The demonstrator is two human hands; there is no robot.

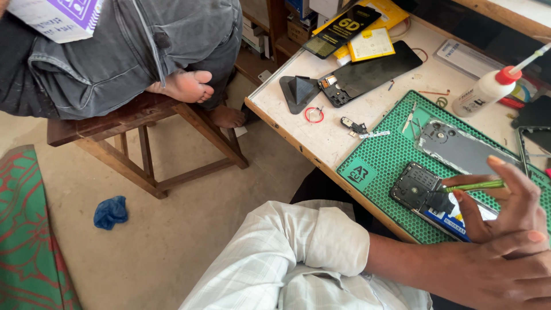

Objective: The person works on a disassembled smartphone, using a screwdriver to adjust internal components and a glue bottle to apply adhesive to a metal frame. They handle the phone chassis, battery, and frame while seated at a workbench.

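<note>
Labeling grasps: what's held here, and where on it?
One hand pinches a thin green tool near its back end, tip on the opened phone. Which hand it is, and the other hand, cannot be told.

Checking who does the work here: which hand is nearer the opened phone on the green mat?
Right. The right hand holds a green tool over the opened phone, thumb against it; the left hand lies lower, at the table edge.
</note>
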